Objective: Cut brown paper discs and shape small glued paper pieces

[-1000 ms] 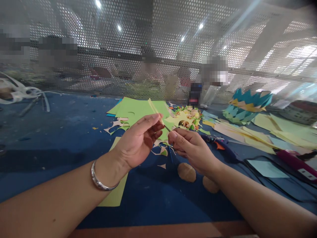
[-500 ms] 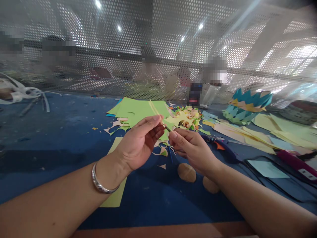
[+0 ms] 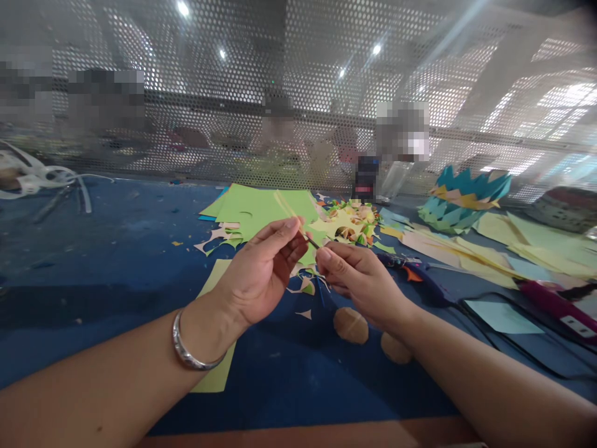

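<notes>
My left hand (image 3: 268, 267), with a silver bangle at the wrist, pinches a narrow pale yellow paper strip (image 3: 282, 204) that sticks up past the fingertips. My right hand (image 3: 359, 274) is closed on a thin dark stick (image 3: 312, 243), whose tip reaches to the strip at my left fingers. Whether the strip is wound on the stick I cannot tell. Beyond the hands lie green paper sheets (image 3: 265, 199) and a heap of small folded paper pieces (image 3: 359, 221). Below my right hand are two round brown discs (image 3: 351, 325), one partly covered by the wrist.
A blue glue gun (image 3: 424, 277) with an orange trigger lies on the right, its cable on the blue table (image 3: 116, 249). Behind it are yellow paper sheets (image 3: 466, 255) and a zigzag paper crown (image 3: 466, 196). A yellow-green sheet (image 3: 217, 373) lies under my left wrist. A perforated metal screen (image 3: 209, 81) stands behind.
Both hands have shifted very slightly left together, still holding the strip and the stick. The strip's upper end leans a little further left. Nothing else has visibly changed.
</notes>
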Action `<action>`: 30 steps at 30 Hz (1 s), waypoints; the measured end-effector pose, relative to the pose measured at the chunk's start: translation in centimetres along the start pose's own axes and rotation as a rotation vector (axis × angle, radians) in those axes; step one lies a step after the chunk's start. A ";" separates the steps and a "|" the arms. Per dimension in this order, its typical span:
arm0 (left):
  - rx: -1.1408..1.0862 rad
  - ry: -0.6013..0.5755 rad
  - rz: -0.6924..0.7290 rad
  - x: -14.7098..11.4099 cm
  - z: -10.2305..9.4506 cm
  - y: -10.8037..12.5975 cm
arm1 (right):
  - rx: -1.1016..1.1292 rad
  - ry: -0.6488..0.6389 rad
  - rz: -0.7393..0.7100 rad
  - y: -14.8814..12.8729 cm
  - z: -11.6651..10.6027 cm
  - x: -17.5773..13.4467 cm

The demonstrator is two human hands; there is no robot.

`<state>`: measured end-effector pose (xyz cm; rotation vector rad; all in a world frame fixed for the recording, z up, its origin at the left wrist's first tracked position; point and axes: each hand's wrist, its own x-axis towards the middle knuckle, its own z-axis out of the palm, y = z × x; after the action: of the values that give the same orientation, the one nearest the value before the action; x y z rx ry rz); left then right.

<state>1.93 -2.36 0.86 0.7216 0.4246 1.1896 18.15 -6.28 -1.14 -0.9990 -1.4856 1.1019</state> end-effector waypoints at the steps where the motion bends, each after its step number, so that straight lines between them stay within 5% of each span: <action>1: -0.001 -0.004 0.003 0.0 0.0 0.0 | -0.005 -0.001 -0.001 0.0 0.0 0.0; 30: -0.024 0.003 0.015 -0.3 0.4 -0.1 | -0.014 0.019 -0.024 0.1 0.0 0.0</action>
<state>2.16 -2.81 1.08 0.7035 0.4076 1.2085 18.13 -6.24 -1.20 -0.9957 -1.4881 1.0637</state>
